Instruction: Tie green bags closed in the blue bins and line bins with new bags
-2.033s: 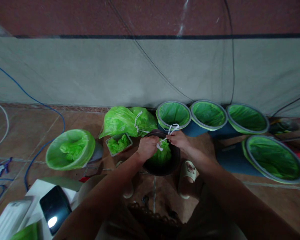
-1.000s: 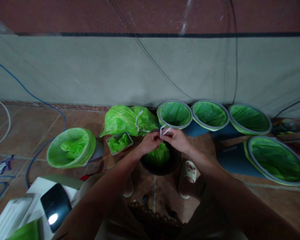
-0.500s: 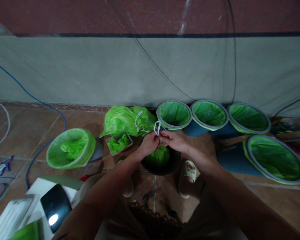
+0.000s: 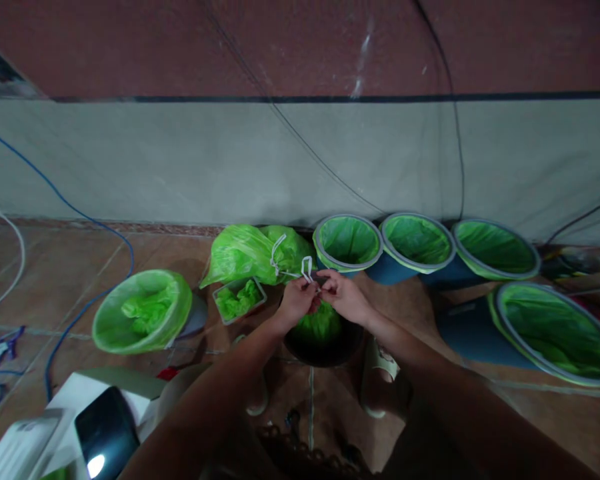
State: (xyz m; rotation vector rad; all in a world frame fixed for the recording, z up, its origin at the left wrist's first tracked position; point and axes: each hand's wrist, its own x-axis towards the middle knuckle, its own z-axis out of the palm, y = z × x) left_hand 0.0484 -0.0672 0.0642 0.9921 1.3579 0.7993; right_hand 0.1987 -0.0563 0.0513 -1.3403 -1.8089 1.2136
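Note:
Between my feet stands a dark round bin (image 4: 325, 357) holding a green plastic bag (image 4: 320, 327), gathered at its neck. My left hand (image 4: 299, 299) pinches the white drawstring (image 4: 307, 268) at the neck, and a loop of it sticks up above the fingers. Close beside it, my right hand (image 4: 344, 295) has thumb and fingertips pressed together on the same drawstring. The exact grip of the fingertips is too small to make out. Just behind lies a full green bag (image 4: 245, 250) tied with a white string (image 4: 276, 257).
Several blue bins with green liners, such as a near one (image 4: 485, 327), stand to the right. At left are a lined bin (image 4: 180, 320), a small tray (image 4: 261, 303) of crumpled green plastic, a phone (image 4: 107, 430), a blue cable (image 4: 87, 307) and scissors (image 4: 7, 347).
My hands stay at the bag's neck, with the right fingers shifted slightly apart from the left. The white loop stands a little more to the left. The whole view has tilted upward.

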